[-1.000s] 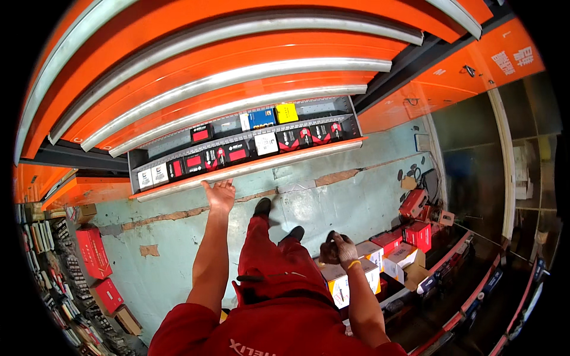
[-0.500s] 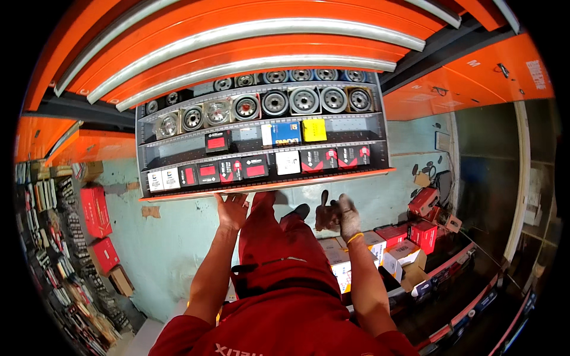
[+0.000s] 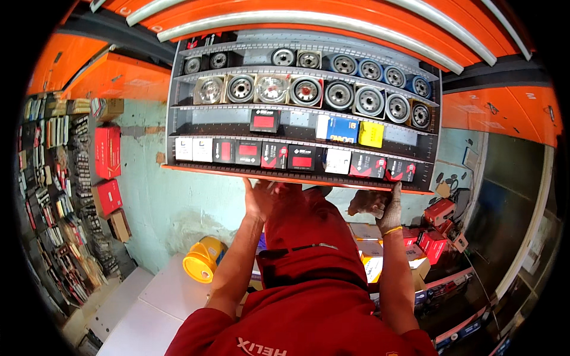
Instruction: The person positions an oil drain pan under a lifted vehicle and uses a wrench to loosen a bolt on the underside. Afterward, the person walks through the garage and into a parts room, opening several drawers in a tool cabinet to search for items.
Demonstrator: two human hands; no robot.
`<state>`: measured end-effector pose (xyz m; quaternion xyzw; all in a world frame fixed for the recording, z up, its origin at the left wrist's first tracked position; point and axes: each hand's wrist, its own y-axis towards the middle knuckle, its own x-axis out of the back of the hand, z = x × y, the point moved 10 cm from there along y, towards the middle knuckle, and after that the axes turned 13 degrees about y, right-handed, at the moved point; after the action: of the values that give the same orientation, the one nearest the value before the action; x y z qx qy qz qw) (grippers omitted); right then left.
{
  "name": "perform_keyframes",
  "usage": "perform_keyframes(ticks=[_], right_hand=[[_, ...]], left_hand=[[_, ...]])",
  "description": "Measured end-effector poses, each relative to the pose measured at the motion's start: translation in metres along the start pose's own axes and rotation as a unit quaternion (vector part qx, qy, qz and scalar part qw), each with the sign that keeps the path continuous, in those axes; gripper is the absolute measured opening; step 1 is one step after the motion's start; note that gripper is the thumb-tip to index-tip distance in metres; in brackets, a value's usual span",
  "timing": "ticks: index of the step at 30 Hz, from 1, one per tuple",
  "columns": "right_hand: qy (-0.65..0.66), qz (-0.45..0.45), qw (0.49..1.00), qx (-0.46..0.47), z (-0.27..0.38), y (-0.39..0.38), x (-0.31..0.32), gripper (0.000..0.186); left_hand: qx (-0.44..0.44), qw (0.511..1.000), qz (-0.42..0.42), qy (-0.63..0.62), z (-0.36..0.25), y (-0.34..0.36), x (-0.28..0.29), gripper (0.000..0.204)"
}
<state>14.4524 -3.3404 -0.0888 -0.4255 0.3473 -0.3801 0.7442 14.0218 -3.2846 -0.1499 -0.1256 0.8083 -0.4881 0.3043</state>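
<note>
A pulled-out drawer with an orange front edge (image 3: 320, 183) stretches across the view above my hands. Its divided rows hold round oil filters (image 3: 339, 94) and small boxes, among them a black-and-red box (image 3: 263, 121), a blue box (image 3: 341, 130) and a yellow box (image 3: 371, 134). Beneath the edge, left of centre, my bare left hand (image 3: 260, 200) has its fingers apart, the thumb reaching up to the drawer. Farther right, my right hand (image 3: 390, 212) wears a grey glove with a yellow cuff. It grips a brown-stained, crumpled thing like a dirty glove (image 3: 367, 202), one finger against the edge.
Orange closed drawers with silver handles (image 3: 309, 31) rise above. A yellow bucket (image 3: 200, 261) stands by a white surface (image 3: 151, 302) at lower left. Shelves of parts (image 3: 56, 202) and red boxes (image 3: 108, 152) line the left; cartons (image 3: 369, 248) lie at right.
The view has shifted, and more of the drawer's rear row shows. My right hand has come up to the drawer's front edge. My left hand remains at the edge.
</note>
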Motion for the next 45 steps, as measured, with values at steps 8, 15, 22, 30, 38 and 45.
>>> perform_keyframes(ticks=[8, 15, 22, 30, 38, 45], right_hand=[[-0.026, 0.039, 0.999, 0.001, 0.001, 0.014, 0.003, 0.074], [-0.035, 0.113, 0.992, -0.042, -0.002, 0.027, 0.011, 0.073], [-0.051, 0.038, 0.995, 0.07, 0.008, 0.016, 0.005, 0.076], [-0.145, 0.028, 0.974, 0.17, 0.021, 0.026, 0.013, 0.076], [-0.087, -0.017, 0.992, 0.094, 0.003, 0.006, -0.007, 0.092], [-0.094, -0.002, 0.994, 0.046, 0.004, 0.03, 0.018, 0.098]], left_hand=[[-0.297, 0.871, -0.389, 0.041, -0.199, -0.001, 0.236, 0.093], [-0.427, 0.705, -0.518, 0.229, -0.339, -0.003, 0.259, 0.07], [-0.398, 0.656, -0.605, 0.214, -0.322, -0.023, 0.203, 0.062], [-0.387, 0.661, -0.595, 0.243, -0.324, -0.037, 0.178, 0.057], [-0.387, 0.68, -0.585, 0.214, -0.319, -0.035, 0.178, 0.054], [-0.428, 0.643, -0.587, 0.243, -0.325, -0.029, 0.189, 0.054]])
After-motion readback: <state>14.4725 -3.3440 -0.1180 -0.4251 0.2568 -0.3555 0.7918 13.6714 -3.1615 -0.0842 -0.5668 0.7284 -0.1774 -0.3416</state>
